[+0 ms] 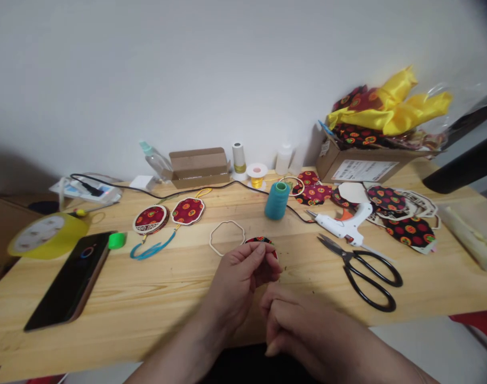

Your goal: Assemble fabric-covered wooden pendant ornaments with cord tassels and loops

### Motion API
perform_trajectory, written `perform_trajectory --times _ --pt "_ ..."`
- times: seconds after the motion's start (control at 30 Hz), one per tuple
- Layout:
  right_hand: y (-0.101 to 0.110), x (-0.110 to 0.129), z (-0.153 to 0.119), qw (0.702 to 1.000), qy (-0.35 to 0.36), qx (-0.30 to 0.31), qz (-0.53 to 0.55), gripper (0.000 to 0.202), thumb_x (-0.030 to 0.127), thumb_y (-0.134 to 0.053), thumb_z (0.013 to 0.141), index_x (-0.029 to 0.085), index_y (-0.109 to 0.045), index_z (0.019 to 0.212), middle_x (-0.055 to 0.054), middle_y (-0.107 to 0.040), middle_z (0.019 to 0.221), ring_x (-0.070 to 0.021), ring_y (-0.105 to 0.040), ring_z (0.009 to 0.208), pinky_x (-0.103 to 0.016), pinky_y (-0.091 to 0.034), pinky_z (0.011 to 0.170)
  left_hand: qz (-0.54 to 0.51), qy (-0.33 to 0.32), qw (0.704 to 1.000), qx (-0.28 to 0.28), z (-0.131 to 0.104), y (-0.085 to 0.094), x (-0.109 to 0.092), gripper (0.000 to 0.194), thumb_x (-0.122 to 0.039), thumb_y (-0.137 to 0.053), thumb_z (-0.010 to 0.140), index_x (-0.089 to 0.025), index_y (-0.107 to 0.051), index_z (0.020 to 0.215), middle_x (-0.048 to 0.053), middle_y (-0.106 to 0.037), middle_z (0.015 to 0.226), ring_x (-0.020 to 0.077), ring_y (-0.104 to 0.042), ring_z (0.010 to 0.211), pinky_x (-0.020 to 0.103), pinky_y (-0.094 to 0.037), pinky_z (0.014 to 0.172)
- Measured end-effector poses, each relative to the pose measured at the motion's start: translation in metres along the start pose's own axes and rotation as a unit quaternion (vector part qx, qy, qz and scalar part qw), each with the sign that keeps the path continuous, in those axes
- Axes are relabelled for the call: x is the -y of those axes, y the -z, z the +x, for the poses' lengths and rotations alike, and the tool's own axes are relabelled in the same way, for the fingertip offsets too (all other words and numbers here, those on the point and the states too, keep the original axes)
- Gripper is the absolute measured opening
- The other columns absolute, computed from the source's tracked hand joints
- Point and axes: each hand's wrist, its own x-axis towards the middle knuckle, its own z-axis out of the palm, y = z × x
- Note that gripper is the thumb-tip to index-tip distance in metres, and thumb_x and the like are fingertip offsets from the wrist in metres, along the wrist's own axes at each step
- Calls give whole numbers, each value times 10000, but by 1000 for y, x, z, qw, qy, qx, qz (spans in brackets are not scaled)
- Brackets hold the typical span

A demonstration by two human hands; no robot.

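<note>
My left hand (243,272) is raised over the front of the table with thumb and fingertips pinched together; what they hold, if anything, is too small to see. Just below and to its right, my right hand (289,314) is closed, its fingers curled in and their grip hidden. A round patterned fabric piece (263,241) lies behind my left fingertips, partly covered by them. Beside it is a thin scalloped wooden frame (212,246). A teal thread spool (277,201) stands farther back. Black-handled scissors (347,256) lie open to the right of my hands.
A white glue gun (347,224) rests behind the scissors, near fabric pieces (411,232). Two red patterned ornaments (151,218) with cords lie left. A phone (69,280), yellow tape roll (47,234) and green cap (116,241) sit farther left. A stuffed cardboard box (359,165) stands back right.
</note>
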Motion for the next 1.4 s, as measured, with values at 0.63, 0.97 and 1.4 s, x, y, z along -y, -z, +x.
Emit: perform_trajectory --times 0.63,0.97,1.4 --pt "5 -6 -11 1000 1 5 -24 47 209 -529 851 185 -569 852 -5 -597 965 -99 -546 904 -186 -447 763 6 4 1000 1 -1 -1 -2 141 -242 -618 771 -107 -652 749 -27 -503 538 6 -275 409 163 -184 420" --pt "29 -82 -86 773 -298 -242 -505 281 225 -463 823 74 -555 1041 -185 -597 959 -309 -559 841 -455 -478 753 59 -18 998 -27 -2 2 -5 165 -288 -646 735 -125 -663 723 -38 -488 526 15 -292 412 173 -172 409" --pt "24 -78 -86 785 -321 -259 -462 355 195 -473 712 22 -570 1007 -210 -607 926 -319 -593 837 -439 -498 742 94 -35 994 -35 -4 2 -5 148 -278 -635 736 -136 -675 731 -33 -502 533 26 -309 424 180 -193 416"
